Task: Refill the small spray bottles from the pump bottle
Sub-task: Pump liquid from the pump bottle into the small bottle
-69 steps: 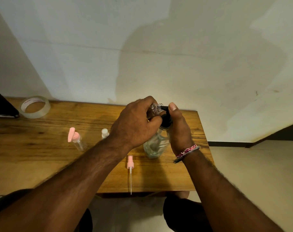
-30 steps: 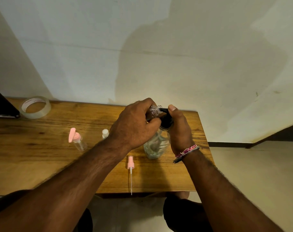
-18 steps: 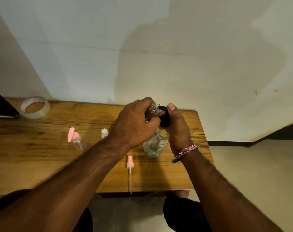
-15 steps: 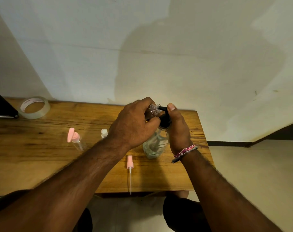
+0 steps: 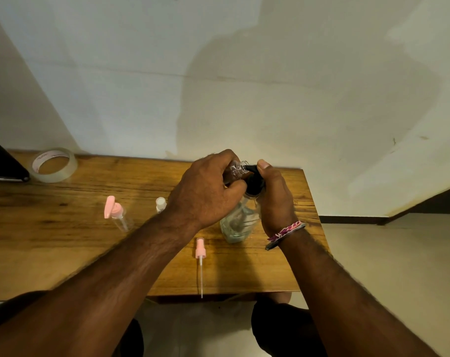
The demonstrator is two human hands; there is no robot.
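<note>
Small bottle in hand: a little clear plastic spray bottle with no top (image 5: 236, 169) is up in the air, tipped so its open mouth meets the black spout. It looks light and thin, so a hard squeeze could dent it. It may be slippery if liquid runs down the side.

Left hand: the left hand (image 5: 205, 191) has its fingers curled round the little bottle and covers most of it. Holding it round the middle looks best, with the mouth left free.

Pump bottle: a big clear pump bottle with a black pump top (image 5: 240, 220) stands on the surface under the hands. It has some clear liquid inside, so it is likely heavier and stays put. It could tip if pushed from the side.

Right hand: the right hand (image 5: 272, 199) wraps round the top of the pump bottle, thumb on the black pump top (image 5: 254, 180). Pressing straight down seems safest.

Loose spray top: a pink spray top with a long thin white tube (image 5: 200, 258) lies flat near the front edge. The tube looks bendy and easy to bend, so pick it up by the pink part.

Other small bottles: a clear one with a pink pump top (image 5: 117, 213) and one with a white cap (image 5: 160, 204) stand to the left.

Surface: a brown wooden surface (image 5: 51, 248), with a roll of clear tape (image 5: 53, 164) at the back.
</note>
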